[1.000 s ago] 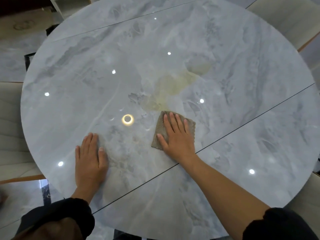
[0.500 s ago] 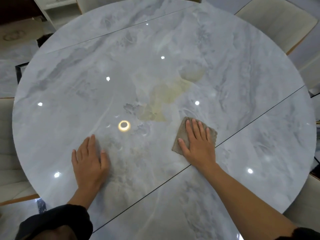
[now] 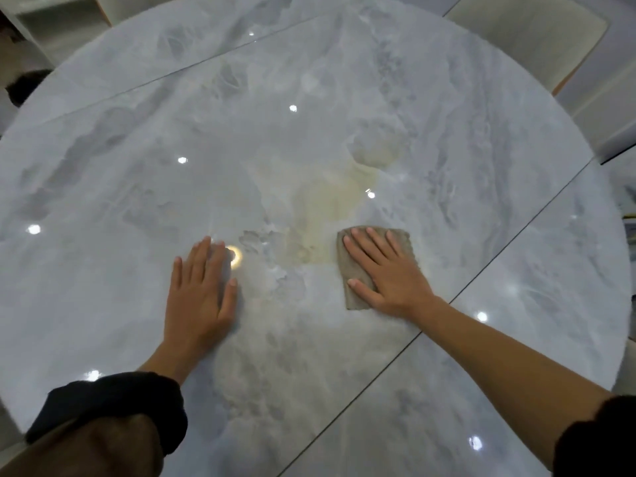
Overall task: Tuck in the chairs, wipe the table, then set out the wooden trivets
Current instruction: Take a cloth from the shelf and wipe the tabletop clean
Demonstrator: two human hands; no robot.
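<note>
A round grey marble table fills the view. My right hand lies flat with straight fingers on a folded brown cloth, pressing it to the tabletop just right of a yellowish patch in the marble. My left hand rests flat and open on the bare tabletop to the left, beside a ring-shaped light reflection. No trivets are in view.
A cream chair stands at the table's far right edge. White shelving shows at the far left. Thin seams cross the tabletop at the back and front right. Glossy floor shows past the right rim.
My right hand has slid the cloth rightward and forward across the table. My left hand has shifted forward on the tabletop. The view has moved closer over the table.
</note>
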